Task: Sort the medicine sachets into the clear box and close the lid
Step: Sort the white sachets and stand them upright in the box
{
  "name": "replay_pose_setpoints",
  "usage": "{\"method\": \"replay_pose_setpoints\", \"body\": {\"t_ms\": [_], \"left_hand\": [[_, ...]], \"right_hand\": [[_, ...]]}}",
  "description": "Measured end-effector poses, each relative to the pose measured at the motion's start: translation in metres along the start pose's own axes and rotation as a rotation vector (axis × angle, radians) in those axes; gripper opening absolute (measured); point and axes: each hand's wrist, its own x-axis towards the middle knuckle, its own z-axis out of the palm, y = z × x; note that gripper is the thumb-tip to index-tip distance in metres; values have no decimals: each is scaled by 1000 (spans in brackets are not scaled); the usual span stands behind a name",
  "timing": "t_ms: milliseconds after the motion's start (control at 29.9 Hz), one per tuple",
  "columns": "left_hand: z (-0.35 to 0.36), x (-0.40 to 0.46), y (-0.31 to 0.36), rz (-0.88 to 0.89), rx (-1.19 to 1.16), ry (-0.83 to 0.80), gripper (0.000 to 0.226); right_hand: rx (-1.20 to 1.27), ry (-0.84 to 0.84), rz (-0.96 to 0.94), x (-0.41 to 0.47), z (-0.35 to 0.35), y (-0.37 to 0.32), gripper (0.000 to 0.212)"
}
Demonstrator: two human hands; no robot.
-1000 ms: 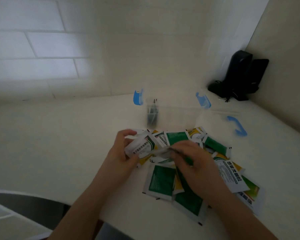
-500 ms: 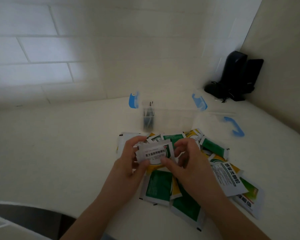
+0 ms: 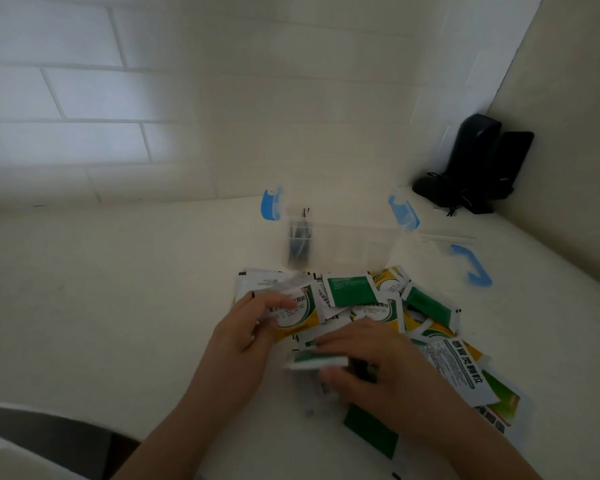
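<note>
Sorting has barely begun: left hand (image 3: 246, 327) pinches a white-and-yellow paper sachet (image 3: 297, 311), right hand (image 3: 371, 362) grips a green-faced sachet (image 3: 317, 360); the clear plastic box (image 3: 340, 244) with blue clips holds few, lid off

Bare counter (image 3: 125, 306) left of sachet pile (image 3: 378, 306); clear box (image 3: 343, 244) behind pile; lid (image 3: 465, 261) right; black device (image 3: 471, 168) blocks corner.

A pale table (image 3: 84, 306) meets a white tiled wall (image 3: 153, 98) on the far side. In the far right corner stands a black device (image 3: 471, 161) with a dark cable (image 3: 454, 206) trailing from its base.
</note>
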Motion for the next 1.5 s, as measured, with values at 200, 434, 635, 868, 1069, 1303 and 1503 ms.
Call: {"method": "replay_pose_setpoints", "body": {"t_ms": [200, 434, 635, 868, 1069, 1303, 1503], "left_hand": [[-1, 0, 7, 12, -37, -56, 20], [2, -2, 4, 18, -68, -160, 23], [-3, -2, 0, 33, -11, 38, 10], [0, -3, 2, 64, -3, -2, 42], [0, -2, -3, 61, 64, 8, 33], [-1, -2, 2, 2, 22, 11, 18], [-1, -3, 1, 4, 72, -22, 19]], "right_hand": [[505, 365, 332, 2, -5, 3, 10], [632, 261, 367, 7, 8, -4, 17], [26, 203, 256, 0, -2, 6, 25], [-190, -99, 11, -2, 8, 13, 57], [82, -1, 125, -1, 5, 3, 46], [746, 212, 312, 0, -13, 1, 32], [950, 334, 328, -1, -17, 9, 28]]}}
